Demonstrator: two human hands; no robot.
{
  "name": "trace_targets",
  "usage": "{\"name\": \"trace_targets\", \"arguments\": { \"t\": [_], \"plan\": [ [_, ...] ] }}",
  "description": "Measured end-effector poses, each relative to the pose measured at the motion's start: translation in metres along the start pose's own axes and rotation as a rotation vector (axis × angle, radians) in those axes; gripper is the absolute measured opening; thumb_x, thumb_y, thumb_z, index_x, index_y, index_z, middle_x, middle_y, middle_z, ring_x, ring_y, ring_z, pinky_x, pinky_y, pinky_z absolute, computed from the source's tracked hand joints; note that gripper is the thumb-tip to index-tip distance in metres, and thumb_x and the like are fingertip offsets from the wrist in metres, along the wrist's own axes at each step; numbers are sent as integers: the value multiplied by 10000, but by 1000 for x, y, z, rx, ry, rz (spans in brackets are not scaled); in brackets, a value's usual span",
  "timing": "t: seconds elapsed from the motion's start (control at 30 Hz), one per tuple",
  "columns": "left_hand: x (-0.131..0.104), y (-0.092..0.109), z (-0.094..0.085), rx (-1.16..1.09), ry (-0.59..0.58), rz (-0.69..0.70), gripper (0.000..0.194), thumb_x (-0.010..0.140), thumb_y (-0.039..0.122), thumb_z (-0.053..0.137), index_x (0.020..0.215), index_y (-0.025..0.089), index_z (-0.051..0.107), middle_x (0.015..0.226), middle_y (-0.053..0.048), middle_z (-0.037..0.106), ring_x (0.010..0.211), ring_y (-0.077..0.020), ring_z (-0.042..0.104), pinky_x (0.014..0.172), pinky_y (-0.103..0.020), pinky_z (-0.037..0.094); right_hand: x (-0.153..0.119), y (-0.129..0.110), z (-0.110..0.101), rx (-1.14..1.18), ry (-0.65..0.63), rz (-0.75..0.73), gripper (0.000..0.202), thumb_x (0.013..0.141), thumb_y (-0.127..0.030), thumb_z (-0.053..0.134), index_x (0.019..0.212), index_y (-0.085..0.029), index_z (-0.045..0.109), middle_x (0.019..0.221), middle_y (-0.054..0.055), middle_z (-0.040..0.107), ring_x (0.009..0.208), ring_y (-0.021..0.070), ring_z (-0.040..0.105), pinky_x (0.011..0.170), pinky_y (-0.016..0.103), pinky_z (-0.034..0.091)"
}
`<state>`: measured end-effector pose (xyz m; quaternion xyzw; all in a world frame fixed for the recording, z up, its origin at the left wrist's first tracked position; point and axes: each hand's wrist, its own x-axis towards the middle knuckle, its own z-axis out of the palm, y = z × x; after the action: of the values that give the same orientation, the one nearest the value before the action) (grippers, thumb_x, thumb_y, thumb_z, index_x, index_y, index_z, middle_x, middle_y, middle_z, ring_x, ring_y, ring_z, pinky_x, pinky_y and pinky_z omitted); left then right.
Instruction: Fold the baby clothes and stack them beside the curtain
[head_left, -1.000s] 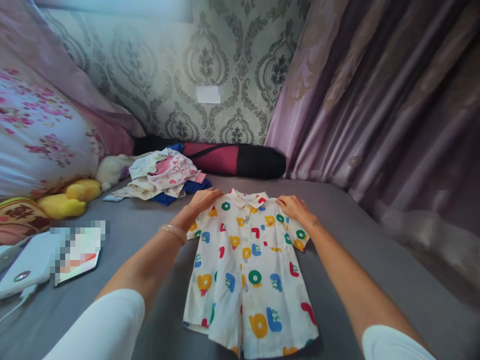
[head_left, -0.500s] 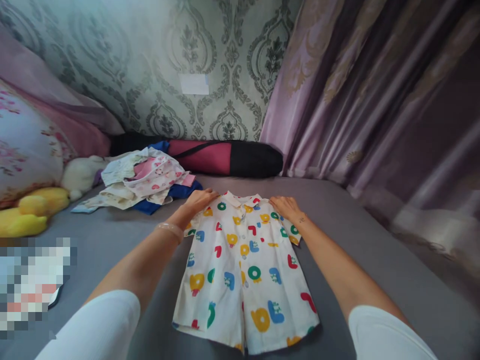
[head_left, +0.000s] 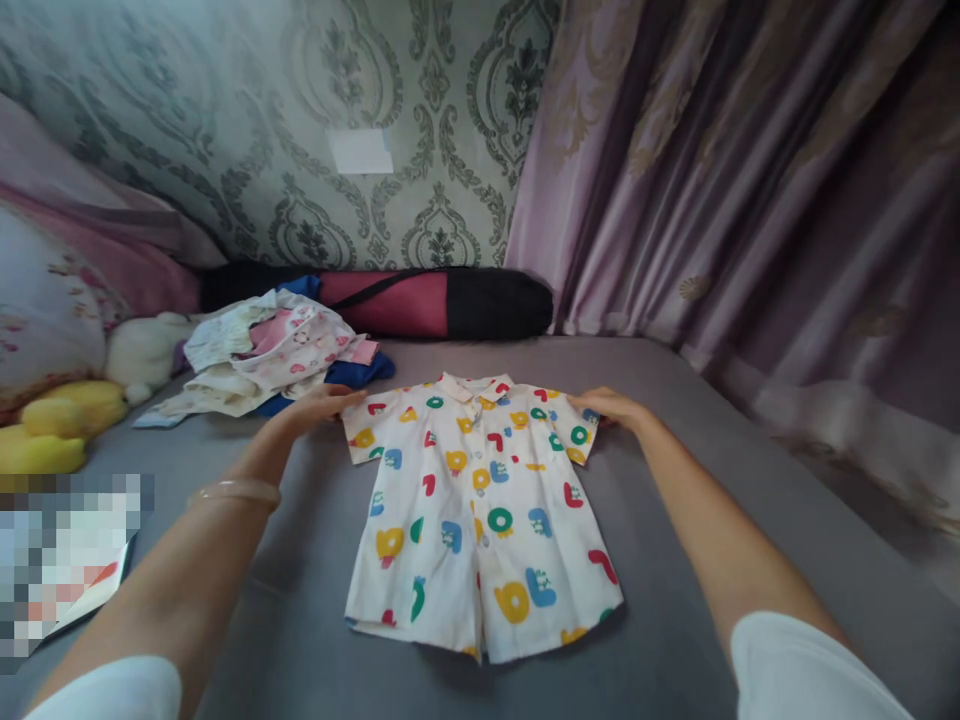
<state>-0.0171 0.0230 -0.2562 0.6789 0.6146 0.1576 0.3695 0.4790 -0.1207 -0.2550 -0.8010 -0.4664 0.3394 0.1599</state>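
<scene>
A white short-sleeved child's shirt (head_left: 465,510) lies spread front side up, its collar facing away from me and its hem toward me. Colourful letter-like shapes cover it, and buttons run down the middle. At the outer top of the left-hand sleeve, my left hand (head_left: 326,402) pinches the cloth with its fingers closed. My right hand (head_left: 611,405) grips the other sleeve by its outer end; part of its fingers is hidden. Both sleeves stretch out sideways between the hands.
Grey sheet (head_left: 675,480) lies under everything. A pile of clothes (head_left: 277,350) sits at the back left, beside yellow and white plush toys (head_left: 67,415). A long black and maroon bag (head_left: 405,303) rests against the wall. Purple curtains (head_left: 637,170) hang at right. A pixelated object (head_left: 71,570) lies at left.
My hands have moved apart from the shoulders beside the collar to the sleeve ends. The sleeves now lie spread wider and flatter. The view has shifted slightly.
</scene>
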Motion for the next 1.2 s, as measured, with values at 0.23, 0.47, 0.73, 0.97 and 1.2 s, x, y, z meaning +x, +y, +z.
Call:
{"name": "trace_targets", "arguments": {
  "t": [0.23, 0.47, 0.73, 0.97, 1.2],
  "plan": [
    [-25, -6, 3, -266, -33, -6, 433, 485, 420, 802, 766, 157, 606, 685, 3, 601, 645, -137, 575, 578, -225, 478, -8, 29, 9, 493, 55, -42, 125, 727, -166, 670, 844, -155, 630, 780, 42, 694, 689, 144, 651, 628, 231, 529],
    [-9, -3, 23, -257, 248, 12, 295, 704, 249, 589, 981, 151, 558, 694, 21, 528, 573, -126, 539, 556, -258, 480, -7, 22, 32, 266, 479, -71, 186, 827, -177, 502, 969, -145, 618, 866, 99, 704, 838, 212, 669, 700, 294, 529],
    [-29, -10, 24, 24, 437, -9, 477, 673, 357, 622, 1072, 99, 576, 976, -114, 610, 948, -267, 583, 778, -325, 464, -17, 20, 38, 174, 576, -2, 330, 842, -232, 544, 1154, -135, 583, 1112, 165, 663, 1057, 243, 623, 885, 320, 471],
    [-136, -19, 17, -37, -50, -181, 436, 628, 542, 625, 823, 152, 614, 726, -58, 667, 647, -188, 614, 560, -260, 466, -72, 47, 41, 279, 371, 166, 304, 915, -333, 487, 1105, -109, 564, 798, 120, 695, 517, 123, 622, 492, 223, 503],
    [-222, -20, 48, -42, -81, -140, 508, 618, 664, 572, 695, 165, 626, 664, -38, 659, 565, -153, 556, 491, -240, 397, -170, 63, 74, 170, 37, 106, 289, 903, -350, 481, 720, -154, 588, 558, 20, 597, 389, 75, 468, 366, 179, 313]
  ]
}}
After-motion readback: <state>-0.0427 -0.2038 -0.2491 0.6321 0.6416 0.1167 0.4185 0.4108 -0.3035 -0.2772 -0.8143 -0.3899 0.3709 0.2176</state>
